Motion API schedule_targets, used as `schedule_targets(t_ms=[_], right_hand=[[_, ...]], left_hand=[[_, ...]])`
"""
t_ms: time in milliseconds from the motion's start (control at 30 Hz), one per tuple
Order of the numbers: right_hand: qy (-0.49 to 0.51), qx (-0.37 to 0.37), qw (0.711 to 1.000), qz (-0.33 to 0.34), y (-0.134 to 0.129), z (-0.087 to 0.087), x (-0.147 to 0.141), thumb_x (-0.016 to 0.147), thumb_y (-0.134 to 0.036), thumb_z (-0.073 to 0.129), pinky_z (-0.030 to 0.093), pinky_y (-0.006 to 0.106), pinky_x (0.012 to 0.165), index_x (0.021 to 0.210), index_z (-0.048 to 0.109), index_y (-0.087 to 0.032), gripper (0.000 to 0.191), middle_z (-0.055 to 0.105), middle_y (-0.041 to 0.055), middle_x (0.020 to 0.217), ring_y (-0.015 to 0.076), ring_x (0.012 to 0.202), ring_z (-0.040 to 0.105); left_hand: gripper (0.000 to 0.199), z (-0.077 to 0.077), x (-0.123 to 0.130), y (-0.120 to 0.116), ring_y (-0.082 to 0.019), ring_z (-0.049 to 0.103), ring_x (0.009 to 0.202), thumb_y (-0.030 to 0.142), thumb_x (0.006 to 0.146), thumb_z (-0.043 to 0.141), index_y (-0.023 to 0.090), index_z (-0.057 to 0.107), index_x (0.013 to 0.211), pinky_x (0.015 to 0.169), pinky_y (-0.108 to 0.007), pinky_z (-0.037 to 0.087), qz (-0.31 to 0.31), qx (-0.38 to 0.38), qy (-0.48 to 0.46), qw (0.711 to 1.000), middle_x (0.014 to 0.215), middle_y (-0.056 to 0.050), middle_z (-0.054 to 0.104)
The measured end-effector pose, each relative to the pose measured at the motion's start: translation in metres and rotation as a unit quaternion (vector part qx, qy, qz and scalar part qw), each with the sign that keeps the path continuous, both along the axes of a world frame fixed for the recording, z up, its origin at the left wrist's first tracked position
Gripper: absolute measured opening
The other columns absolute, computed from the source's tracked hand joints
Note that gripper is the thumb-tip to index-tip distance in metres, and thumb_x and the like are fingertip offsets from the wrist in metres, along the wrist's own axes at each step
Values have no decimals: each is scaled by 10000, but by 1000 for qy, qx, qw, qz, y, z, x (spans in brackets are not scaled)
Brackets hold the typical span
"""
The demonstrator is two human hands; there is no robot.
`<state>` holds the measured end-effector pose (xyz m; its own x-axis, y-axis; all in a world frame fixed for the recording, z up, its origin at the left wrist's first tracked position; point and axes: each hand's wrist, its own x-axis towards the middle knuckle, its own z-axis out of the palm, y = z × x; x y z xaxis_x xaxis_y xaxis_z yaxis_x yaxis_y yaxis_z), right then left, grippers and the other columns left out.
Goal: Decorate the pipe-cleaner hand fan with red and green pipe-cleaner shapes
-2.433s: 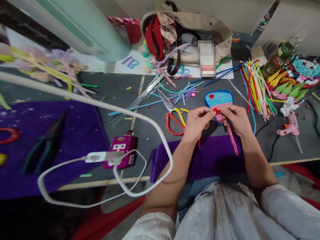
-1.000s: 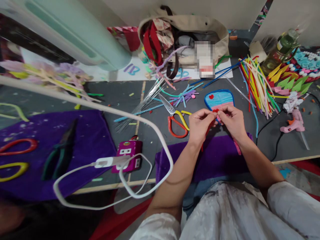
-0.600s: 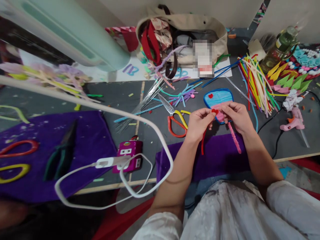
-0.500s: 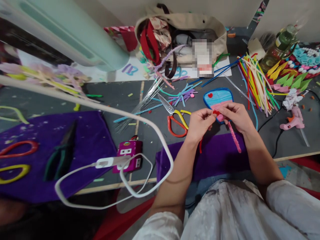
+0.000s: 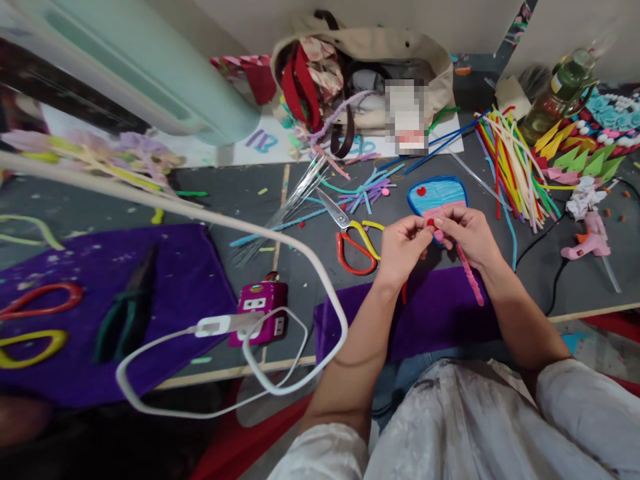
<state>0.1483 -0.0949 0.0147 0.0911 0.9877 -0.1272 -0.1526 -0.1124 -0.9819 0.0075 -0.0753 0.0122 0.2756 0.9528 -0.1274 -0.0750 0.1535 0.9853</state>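
Note:
My left hand (image 5: 406,247) and my right hand (image 5: 467,233) meet over the purple cloth's far edge, fingertips pinched together. Between them is a small red piece (image 5: 431,224), its red tail hanging below my left hand. A pink fuzzy stem (image 5: 470,277) with a pink curled end (image 5: 439,235) hangs from under my right hand's fingers. Just beyond lies a blue and pink fuzzy shape (image 5: 440,197) with a red heart (image 5: 421,191) on it, partly hidden by my hands. Open scissors (image 5: 356,243) with red and yellow handles lie left of my left hand.
Fuzzy stems (image 5: 515,167) and a pink glue gun (image 5: 590,240) are at the right. A cloth bag (image 5: 430,53) stands at the back. Left are a magenta power socket (image 5: 265,307), a white cable (image 5: 320,267), and pliers (image 5: 127,313) on purple cloth (image 5: 185,267).
The red piece between my fingertips has turned slightly and looks more compact. Both hands stay almost in place. The whole view has shifted slightly.

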Motion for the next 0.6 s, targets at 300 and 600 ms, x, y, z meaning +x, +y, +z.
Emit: schedule_targets(t_ms=[300, 600], right_hand=[[23, -7, 999, 31, 0, 4, 7, 676, -537, 811, 442, 191, 413, 817, 695, -183, 399, 597, -32, 608, 85, 517, 525], [-15, 55, 998, -15, -2, -4, -1, 722, -484, 788, 422, 191, 433, 792, 680, -173, 337, 629, -30, 641, 64, 478, 513]], left_hand=[[232, 5, -4, 3, -43, 443, 375, 325, 653, 800, 155, 643, 660, 352, -175, 349, 10, -85, -93, 992, 548, 40, 579], [242, 6, -4, 1, -84, 559, 450, 330, 606, 837, 151, 678, 647, 440, -198, 462, 21, -96, -93, 991, 548, 17, 632]])
